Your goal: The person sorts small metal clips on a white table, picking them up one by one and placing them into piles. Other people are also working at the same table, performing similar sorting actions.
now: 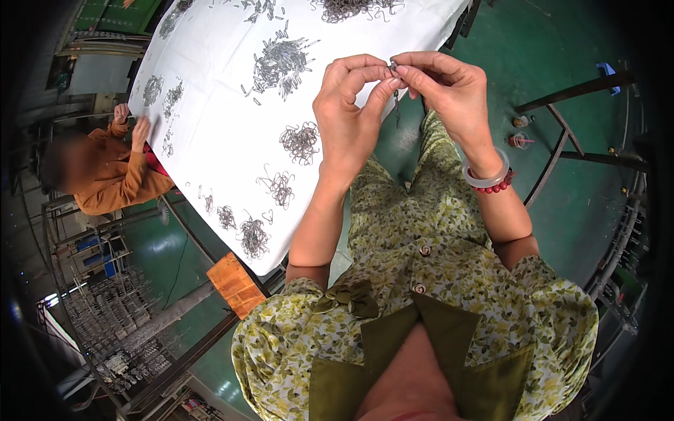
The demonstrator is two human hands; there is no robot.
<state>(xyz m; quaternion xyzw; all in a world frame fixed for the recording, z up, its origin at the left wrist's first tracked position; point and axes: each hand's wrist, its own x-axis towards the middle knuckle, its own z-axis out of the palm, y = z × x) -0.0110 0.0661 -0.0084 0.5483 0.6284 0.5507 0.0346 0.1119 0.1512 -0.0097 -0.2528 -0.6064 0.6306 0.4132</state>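
Note:
Both hands are raised in front of me, past the table's right edge, with their fingertips nearly touching. Between them is a small dark metal piece (394, 67), and a thin chain-like strand (397, 111) hangs below it. My left hand (345, 116) pinches the piece from one side with thumb and fingers. My right hand (455, 95), with bangles at the wrist, pinches it from the other side. The fingers hide much of the part. On the white-covered table (217, 112), nearest my left hand, lie a pile of dark wire hooks (300, 142) and a heap of elongated metal links (281, 64).
More small hook piles (254, 237) lie toward the table's near corner, beside a wooden block (237, 284). Another person in an orange sleeve (126, 186) works at the left edge. On the right stand a dark metal frame (562, 140) and a cup (519, 141) on the green floor.

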